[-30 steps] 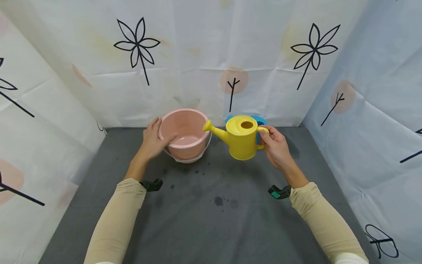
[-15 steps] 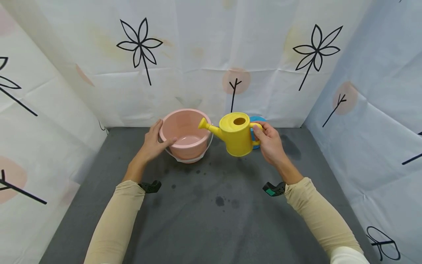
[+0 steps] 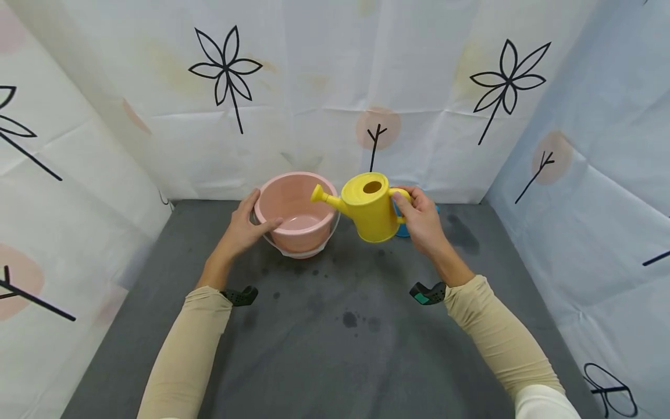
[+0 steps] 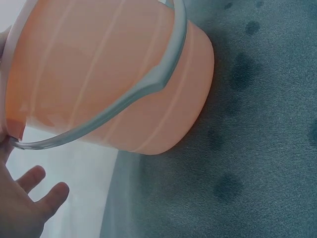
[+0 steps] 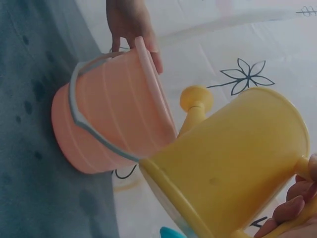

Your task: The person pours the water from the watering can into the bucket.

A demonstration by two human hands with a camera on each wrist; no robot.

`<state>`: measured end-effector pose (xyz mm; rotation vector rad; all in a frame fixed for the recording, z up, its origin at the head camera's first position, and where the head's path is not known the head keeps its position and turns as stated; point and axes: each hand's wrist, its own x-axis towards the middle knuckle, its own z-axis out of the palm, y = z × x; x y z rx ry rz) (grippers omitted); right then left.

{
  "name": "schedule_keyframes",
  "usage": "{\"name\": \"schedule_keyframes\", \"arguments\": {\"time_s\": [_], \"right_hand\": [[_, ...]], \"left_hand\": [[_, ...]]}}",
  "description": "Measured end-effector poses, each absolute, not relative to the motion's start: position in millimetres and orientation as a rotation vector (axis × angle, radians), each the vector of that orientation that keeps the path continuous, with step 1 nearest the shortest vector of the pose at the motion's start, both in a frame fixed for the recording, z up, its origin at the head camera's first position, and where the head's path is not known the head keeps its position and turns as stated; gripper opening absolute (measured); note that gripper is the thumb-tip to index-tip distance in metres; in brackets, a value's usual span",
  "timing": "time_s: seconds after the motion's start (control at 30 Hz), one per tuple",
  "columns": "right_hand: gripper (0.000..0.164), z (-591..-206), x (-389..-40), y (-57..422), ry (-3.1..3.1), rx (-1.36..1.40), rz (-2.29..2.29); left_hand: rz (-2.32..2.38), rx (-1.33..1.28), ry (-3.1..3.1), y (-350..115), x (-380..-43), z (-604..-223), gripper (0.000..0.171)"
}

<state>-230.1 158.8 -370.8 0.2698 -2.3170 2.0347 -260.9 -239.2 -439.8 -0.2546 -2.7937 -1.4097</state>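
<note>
A pink bucket (image 3: pixel 303 240) stands upright on the dark grey cloth, its pale handle (image 4: pixel 124 101) hanging down the near side. My left hand (image 3: pixel 243 226) holds the bucket's left rim, thumb over the inside edge; in the left wrist view two fingers (image 4: pixel 52 201) stay off the wall. With my right hand (image 3: pixel 423 224) I grip the back handle of a yellow watering can (image 3: pixel 370 215), held in the air right of the bucket. The can tips slightly to the left. Its spout (image 3: pixel 325 196) reaches over the bucket's right rim. No water shows at the spout head.
A blue object (image 3: pixel 402 230) stands behind the watering can, mostly hidden by it and my right hand. Dark wet spots (image 3: pixel 349 319) mark the cloth. A white patterned curtain (image 3: pixel 314 70) closes off the back and both sides.
The watering can has moved left and slightly up in my right hand, and its spout now overlaps the bucket's rim. The left hand and bucket have stayed in place.
</note>
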Motion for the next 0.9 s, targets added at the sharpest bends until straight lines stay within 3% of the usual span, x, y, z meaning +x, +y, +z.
{"name": "schedule_keyframes", "arguments": {"time_s": [0.9], "right_hand": [[0.037, -356, -243, 148, -2.555, 0.523, 1.586]], "left_hand": [[-1.458, -0.202, -2.792, -241, -265, -443, 0.105]]}}
